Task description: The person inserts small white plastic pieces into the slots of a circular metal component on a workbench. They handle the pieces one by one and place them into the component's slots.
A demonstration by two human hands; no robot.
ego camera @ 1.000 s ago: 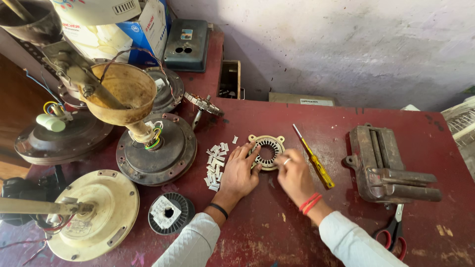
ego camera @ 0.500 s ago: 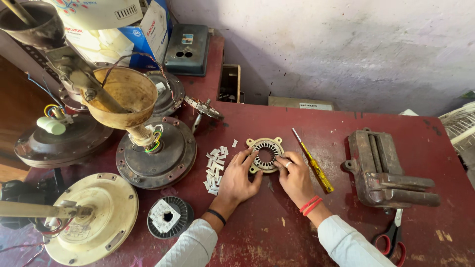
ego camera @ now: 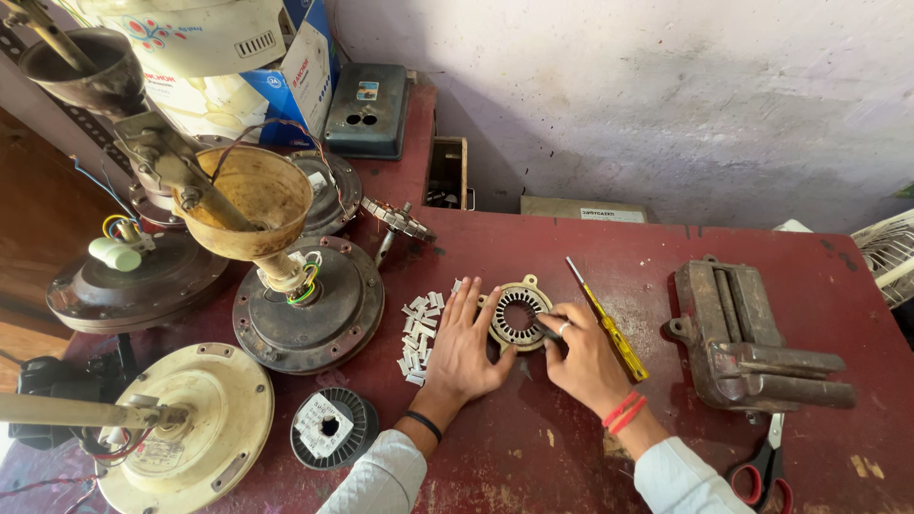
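A round slotted metal stator core (ego camera: pixel 519 315) lies flat on the dark red table (ego camera: pixel 571 457). My left hand (ego camera: pixel 465 345) rests flat against its left rim, fingers spread. My right hand (ego camera: pixel 583 354), with a ring and red bangles at the wrist, pinches at the core's right rim; a small piece may be between the fingertips, too small to tell. A heap of several small white insulation slips (ego camera: pixel 419 331) lies just left of my left hand. A yellow-handled screwdriver (ego camera: pixel 609 326) lies right beside my right hand.
Ceiling fan motors and covers (ego camera: pixel 309 309) crowd the left side, with a spool of wire (ego camera: pixel 332 428) near the front. A heavy metal vise (ego camera: pixel 747 338) sits at the right, red-handled scissors (ego camera: pixel 762 471) below it. Boxes stand at the back left.
Both hands stay at the stator core with only slight finger shifts. The view has drifted a little.
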